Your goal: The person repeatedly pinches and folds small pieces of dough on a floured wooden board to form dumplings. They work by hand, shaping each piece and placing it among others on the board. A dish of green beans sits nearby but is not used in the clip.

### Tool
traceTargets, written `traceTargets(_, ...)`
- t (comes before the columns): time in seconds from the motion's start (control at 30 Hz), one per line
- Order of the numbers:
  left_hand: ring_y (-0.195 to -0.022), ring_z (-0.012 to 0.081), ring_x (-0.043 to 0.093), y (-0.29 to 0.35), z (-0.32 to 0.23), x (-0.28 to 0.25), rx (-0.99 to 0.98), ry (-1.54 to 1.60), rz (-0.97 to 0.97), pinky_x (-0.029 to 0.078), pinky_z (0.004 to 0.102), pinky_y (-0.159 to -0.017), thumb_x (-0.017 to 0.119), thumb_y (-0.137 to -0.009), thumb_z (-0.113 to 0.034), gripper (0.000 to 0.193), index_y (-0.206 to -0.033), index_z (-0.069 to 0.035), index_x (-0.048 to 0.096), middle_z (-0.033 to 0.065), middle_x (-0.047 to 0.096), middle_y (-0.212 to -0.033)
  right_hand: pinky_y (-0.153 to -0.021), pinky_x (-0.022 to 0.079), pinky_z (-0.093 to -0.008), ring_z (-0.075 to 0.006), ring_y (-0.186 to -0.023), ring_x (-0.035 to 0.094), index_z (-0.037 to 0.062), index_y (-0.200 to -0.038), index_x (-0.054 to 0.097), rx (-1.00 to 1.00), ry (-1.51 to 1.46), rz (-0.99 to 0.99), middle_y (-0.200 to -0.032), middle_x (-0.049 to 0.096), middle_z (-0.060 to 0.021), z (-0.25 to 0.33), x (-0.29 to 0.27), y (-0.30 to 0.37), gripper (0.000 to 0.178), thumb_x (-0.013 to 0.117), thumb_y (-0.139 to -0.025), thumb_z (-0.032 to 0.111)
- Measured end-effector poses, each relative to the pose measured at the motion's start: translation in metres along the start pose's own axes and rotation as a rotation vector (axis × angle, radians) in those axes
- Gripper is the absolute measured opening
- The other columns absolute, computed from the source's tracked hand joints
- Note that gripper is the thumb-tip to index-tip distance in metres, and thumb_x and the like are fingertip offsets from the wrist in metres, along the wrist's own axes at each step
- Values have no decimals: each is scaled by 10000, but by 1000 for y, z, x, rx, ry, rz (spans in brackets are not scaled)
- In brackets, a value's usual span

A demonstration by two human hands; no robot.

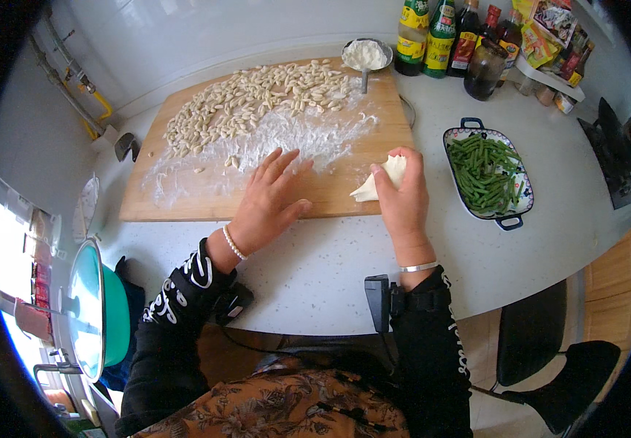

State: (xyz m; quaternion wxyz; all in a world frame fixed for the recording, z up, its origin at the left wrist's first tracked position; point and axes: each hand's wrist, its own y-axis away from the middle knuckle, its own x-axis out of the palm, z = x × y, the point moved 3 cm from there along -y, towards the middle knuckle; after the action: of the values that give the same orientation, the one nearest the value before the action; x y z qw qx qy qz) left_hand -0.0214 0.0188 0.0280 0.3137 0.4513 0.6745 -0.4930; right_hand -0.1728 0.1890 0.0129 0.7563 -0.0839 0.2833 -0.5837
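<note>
A flat piece of pale dough (394,172) is gripped in my right hand (408,191) at the near right corner of a wooden board (184,208). The dough's lower left point hangs out past my thumb. My left hand (268,201) is spread, palm down, over the board's near edge, holding nothing. Ahead of its fingertips lies a smear of white flour (286,139), with a few stray dough bits beside it. Many small shaped dough pieces (257,91) cover the far part of the board.
A scoop of flour (365,55) rests at the board's far right corner. To the right stands a dish of green beans (485,171). Bottles (439,36) and a dark jar (485,69) line the back wall. A teal basin (114,314) is at the left.
</note>
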Motion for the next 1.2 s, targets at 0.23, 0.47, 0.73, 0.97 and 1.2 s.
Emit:
traceTargets(0.23,-1333,380,322,-9,22,8,-70,34,30,253,481,-1100,759,-734,-348,851,-1432,-99,339,185,393,-1410,-792,467,-412,-335,-929,581,73,-1048,524,-41,9,12,-1003,597,-115,-1,0,2,358,719,-757,150)
traceTargets(0.47,-1322,381,343,-21,32,9,-77,-29,-8,280,466,-1094,782,-716,-315,863,-1424,-93,341,192,406,-1398,-794,469,-409,-330,-922,583,71,-1047,524,5,-30,27,-1003,599,-115,-1,0,1,345,710,-767,147)
traceTargets(0.73,-1293,384,382,-29,39,13,-103,-177,-135,330,449,-1075,777,-664,-104,854,-1408,-84,359,195,433,-1374,-802,469,-409,-327,-928,585,64,-1045,530,16,-32,33,-1008,601,-114,-2,0,0,341,710,-765,139)
traceTargets(0.97,-1254,396,416,-23,47,-1,18,56,-229,360,478,-1029,615,-675,23,342,-998,-86,591,142,529,-1267,-802,470,-407,-321,-935,585,60,-1048,531,8,-14,27,-1012,603,-110,-1,-1,-2,342,707,-768,147)
traceTargets(1.2,-1271,391,405,-11,36,2,22,-106,-184,387,457,-1028,552,-668,72,409,-1040,-81,627,131,527,-1270,-796,469,-412,-331,-930,580,62,-1057,527,22,-20,27,-1006,597,-116,-2,-1,-1,350,707,-771,153)
